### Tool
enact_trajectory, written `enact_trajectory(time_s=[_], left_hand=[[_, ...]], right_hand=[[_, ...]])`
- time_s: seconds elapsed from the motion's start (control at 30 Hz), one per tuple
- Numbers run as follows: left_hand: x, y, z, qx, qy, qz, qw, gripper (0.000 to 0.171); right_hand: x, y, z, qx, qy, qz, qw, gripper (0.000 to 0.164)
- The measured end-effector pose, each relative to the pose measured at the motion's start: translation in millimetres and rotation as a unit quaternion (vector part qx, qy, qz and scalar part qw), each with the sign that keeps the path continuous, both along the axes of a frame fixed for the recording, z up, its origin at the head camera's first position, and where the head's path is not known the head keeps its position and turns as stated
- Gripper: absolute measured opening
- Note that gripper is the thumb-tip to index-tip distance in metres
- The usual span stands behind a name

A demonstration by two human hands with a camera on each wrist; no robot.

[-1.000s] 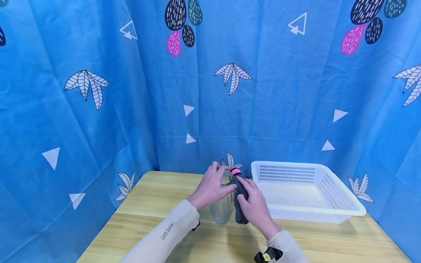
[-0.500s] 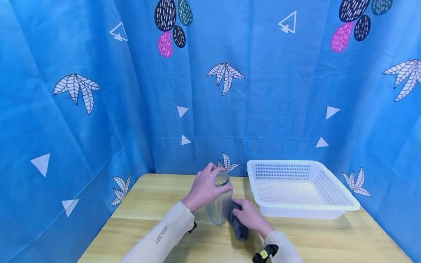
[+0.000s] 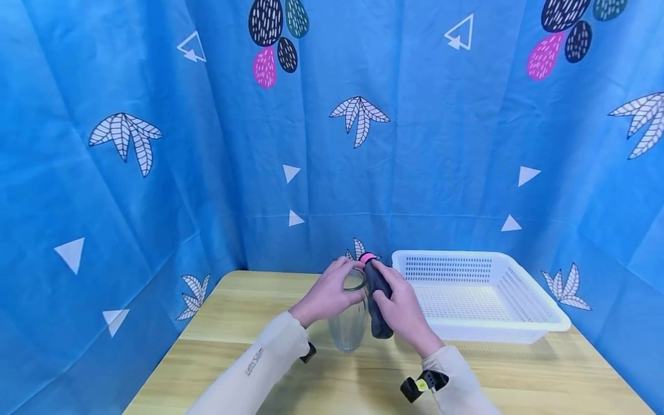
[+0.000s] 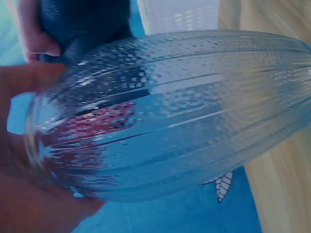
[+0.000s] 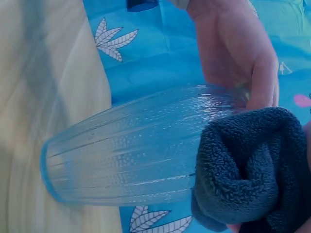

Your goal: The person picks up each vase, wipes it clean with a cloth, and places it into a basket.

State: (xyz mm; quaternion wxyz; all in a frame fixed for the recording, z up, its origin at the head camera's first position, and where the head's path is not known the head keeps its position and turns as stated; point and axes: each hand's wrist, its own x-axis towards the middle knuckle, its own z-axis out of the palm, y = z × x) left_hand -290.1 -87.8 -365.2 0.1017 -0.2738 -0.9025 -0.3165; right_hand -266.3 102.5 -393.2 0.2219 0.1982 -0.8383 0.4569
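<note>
While beside the glass vase, dark cloth between it and white basket.

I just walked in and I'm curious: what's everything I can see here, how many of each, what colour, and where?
Glass vase: 1, clear, upright at the left hand
Cloth: 1, dark grey, on the right side of the vase
Patch: 1, pink, at the cloth's top end
Basket: 1, white, on the table, right of the cloth
Table: 1, pale wood, beneath
Curtain: count unclear, blue with printed shapes, behind and at both sides
Wrist devices: 2, black, one per wrist
Sleeves: 2, off-white, on both arms
Left hand: 1, gripping the vase's rim
Right hand: 1, holding the cloth
</note>
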Motion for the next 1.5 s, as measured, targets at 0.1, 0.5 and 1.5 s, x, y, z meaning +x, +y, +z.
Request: enact_trajectory(time_s=[0.1, 0.5, 1.5], left_hand=[[-2.1, 2, -2.4, -0.011, 0.019, 0.002, 0.9998, 0.058], [-4.2, 4, -11.9, -0.041, 0.076, 0.013, 0.9962, 0.047], [-3.2, 6, -14.1, -0.023, 0.034, 0.056, 0.9976, 0.072]], right_hand=[[-0.7, -2, -4.4, 0.020, -0.022, -0.003, 1.000, 0.066], [-8.8, -4, -58.6, 0.103, -0.121, 0.002, 0.987, 0.058], [-1.4, 1, -22.8, 0.003, -0.049, -0.004, 0.999, 0.066]])
